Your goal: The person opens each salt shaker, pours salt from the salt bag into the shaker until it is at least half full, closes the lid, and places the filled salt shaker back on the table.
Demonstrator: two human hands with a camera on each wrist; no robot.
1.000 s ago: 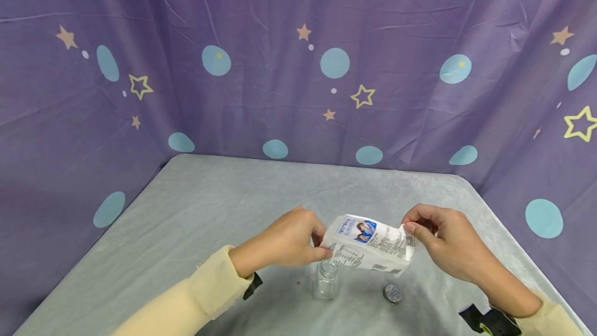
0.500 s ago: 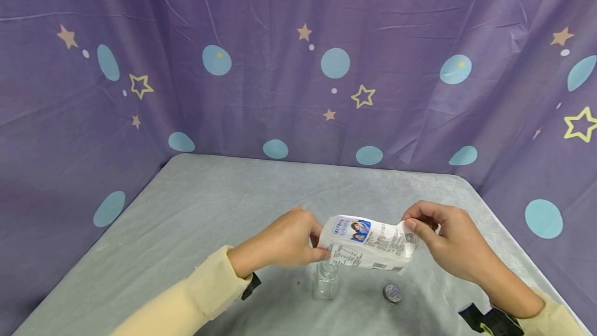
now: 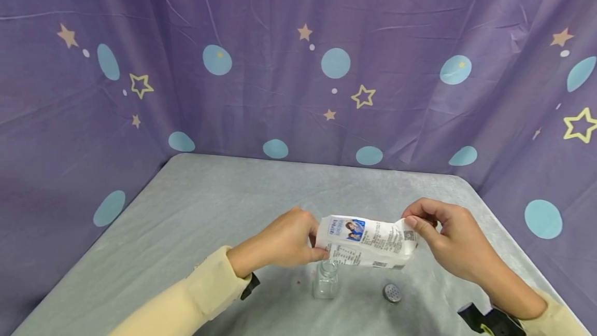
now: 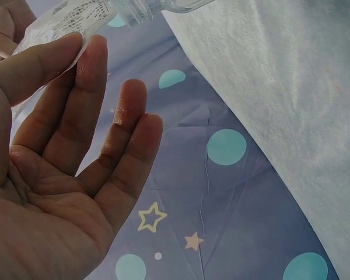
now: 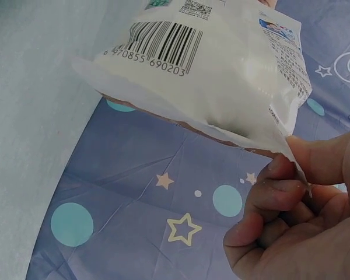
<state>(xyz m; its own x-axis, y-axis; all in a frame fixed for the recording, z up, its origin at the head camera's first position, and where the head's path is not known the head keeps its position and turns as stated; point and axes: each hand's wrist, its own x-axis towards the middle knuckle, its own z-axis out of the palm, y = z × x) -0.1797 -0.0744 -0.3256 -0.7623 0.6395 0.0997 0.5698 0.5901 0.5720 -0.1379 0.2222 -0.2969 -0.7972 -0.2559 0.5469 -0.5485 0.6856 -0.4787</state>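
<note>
A white printed packet (image 3: 373,242) is held tilted above the table between both hands. The left hand (image 3: 284,240) pinches its left end between thumb and fingers, over the neck of a clear glass jar (image 3: 325,281). In the left wrist view the left hand (image 4: 70,157) pinches the packet's edge (image 4: 76,20) beside the jar's threaded neck (image 4: 133,9), other fingers extended. The right hand (image 3: 452,237) pinches the packet's upper right corner; in the right wrist view the right hand (image 5: 309,216) grips that corner of the packet (image 5: 221,76), which shows a barcode. Any contents are hidden.
A metal lid with holes (image 3: 392,293) lies on the grey cloth-covered table (image 3: 233,185), right of the jar. A small reddish speck (image 3: 298,282) is left of the jar. A purple patterned curtain (image 3: 280,66) stands behind and at both sides.
The packet has shifted slightly left and levelled out, its printed face turning a little. The right hand has risen slightly. Both hands keep their pinch; jar and lid have not moved.
</note>
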